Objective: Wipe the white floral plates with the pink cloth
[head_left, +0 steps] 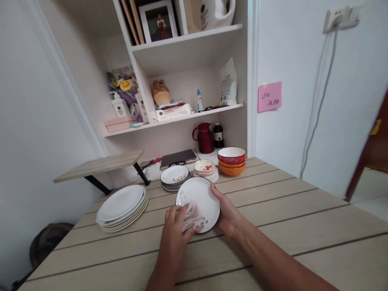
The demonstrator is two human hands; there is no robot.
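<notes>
A round white plate (209, 200) with a dark rim and a small floral pattern is tilted toward me above the table. My right hand (228, 214) grips its right edge, thumb on the face and the other fingers behind. Bunched in my left hand (175, 224) is a pale pink cloth (193, 216), pressed against the plate's lower left face. Just behind stands a stack of similar patterned plates (175, 175). Further left lies a stack of larger white plates (121, 204).
Small dishes (204, 166) sit on white plates beside red and orange bowls (232, 161) at the back. Behind them are a dark red jug (204, 138), a dark bottle (218, 135) and a laptop-like dark slab (178, 158). A raised wooden shelf (100, 165) overhangs the left.
</notes>
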